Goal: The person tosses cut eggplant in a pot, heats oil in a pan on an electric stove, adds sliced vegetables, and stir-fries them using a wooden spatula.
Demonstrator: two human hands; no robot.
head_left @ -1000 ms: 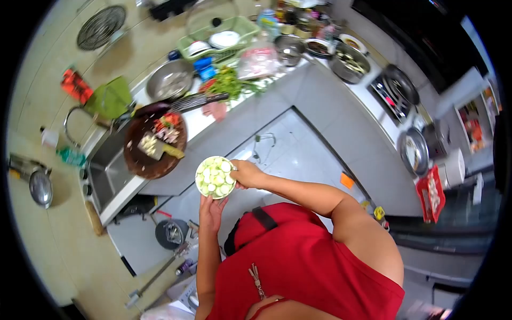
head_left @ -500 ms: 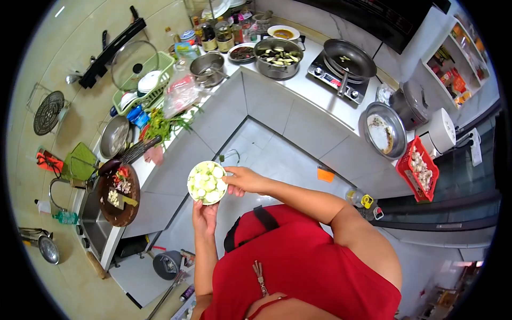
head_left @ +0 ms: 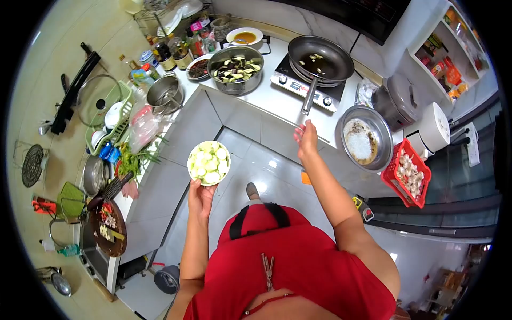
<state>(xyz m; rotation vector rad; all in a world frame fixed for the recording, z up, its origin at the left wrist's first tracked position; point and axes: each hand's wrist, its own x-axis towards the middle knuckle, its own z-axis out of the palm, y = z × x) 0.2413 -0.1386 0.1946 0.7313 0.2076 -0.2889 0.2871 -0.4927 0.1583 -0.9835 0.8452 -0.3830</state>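
Grasping a small bowl [head_left: 229, 163] of pale green round slices [head_left: 209, 161] in the left hand [head_left: 200, 199], with thumb and fingers at its near side, above the tiled floor [head_left: 277, 180]. Holding out the right hand [head_left: 306, 140] empty, with fingers loosely extended, near the handle [head_left: 309, 97] of a frying pan [head_left: 333, 61]. Farther off, showing that pan on a portable stove [head_left: 282, 80], beside a metal pot [head_left: 237, 88] of purple-skinned pieces [head_left: 234, 68].

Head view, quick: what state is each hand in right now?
Left hand: holding the bowl of pale green slices.
Right hand: open, holding nothing, near the pan handle.
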